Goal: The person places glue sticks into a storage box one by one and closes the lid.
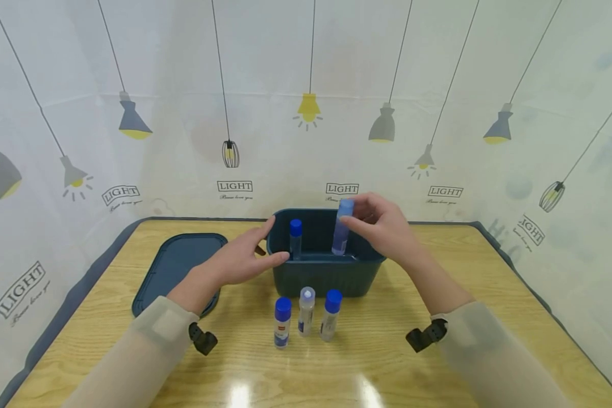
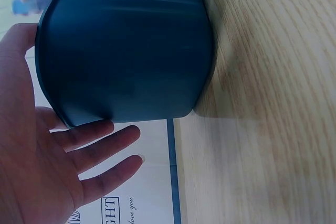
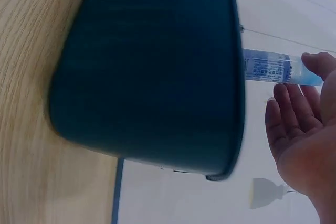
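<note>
A dark blue-green plastic bin [image 1: 326,279] stands upright on the table. My left hand [image 1: 242,258] holds its left end, thumb at the near rim and fingers toward the far corner. My right hand [image 1: 382,226] pinches a glue stick with a light blue cap [image 1: 340,229] near its top, upright, its lower part inside the bin's opening. The right wrist view shows this glue stick's printed label [image 3: 268,66] above the rim. Inside the bin, at the left, another glue stick with a dark blue cap [image 1: 296,238] stands upright.
In front of the bin stand three more glue sticks: a blue-capped one [image 1: 283,323], one with a clear top [image 1: 306,311] and another blue-capped one [image 1: 331,315]. A dark blue lid [image 1: 183,260] lies flat at the left. Behind the table hangs a lamp-printed cloth [image 1: 265,68].
</note>
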A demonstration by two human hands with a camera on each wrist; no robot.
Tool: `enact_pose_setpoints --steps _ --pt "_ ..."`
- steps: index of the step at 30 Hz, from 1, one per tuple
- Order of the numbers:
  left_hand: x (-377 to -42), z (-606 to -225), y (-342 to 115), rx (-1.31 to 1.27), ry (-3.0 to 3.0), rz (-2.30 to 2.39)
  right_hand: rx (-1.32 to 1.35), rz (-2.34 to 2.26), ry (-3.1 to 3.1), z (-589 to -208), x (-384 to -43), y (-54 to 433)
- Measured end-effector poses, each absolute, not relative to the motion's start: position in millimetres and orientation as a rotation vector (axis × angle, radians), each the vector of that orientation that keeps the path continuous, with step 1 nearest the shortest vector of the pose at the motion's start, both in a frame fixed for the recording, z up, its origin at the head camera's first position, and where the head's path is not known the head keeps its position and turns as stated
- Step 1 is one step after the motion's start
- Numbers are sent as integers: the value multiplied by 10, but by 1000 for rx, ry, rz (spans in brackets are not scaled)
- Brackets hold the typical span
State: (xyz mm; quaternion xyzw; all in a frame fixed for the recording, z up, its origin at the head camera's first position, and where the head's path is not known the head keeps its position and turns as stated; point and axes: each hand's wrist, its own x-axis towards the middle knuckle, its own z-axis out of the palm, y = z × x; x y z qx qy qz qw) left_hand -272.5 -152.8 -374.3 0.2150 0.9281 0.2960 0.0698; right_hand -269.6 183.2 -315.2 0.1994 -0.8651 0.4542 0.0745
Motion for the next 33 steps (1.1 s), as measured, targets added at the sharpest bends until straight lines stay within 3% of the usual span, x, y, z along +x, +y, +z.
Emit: enact_pose_setpoints --steps 14,33 --pt "-2736 -3753 -1529 644 2793 901 609 1298 -2820 -3374 -3128 1482" --pt "-2728 -3761 -1539 623 2775 921 532 1156 -2993 -3576 -3301 1415"
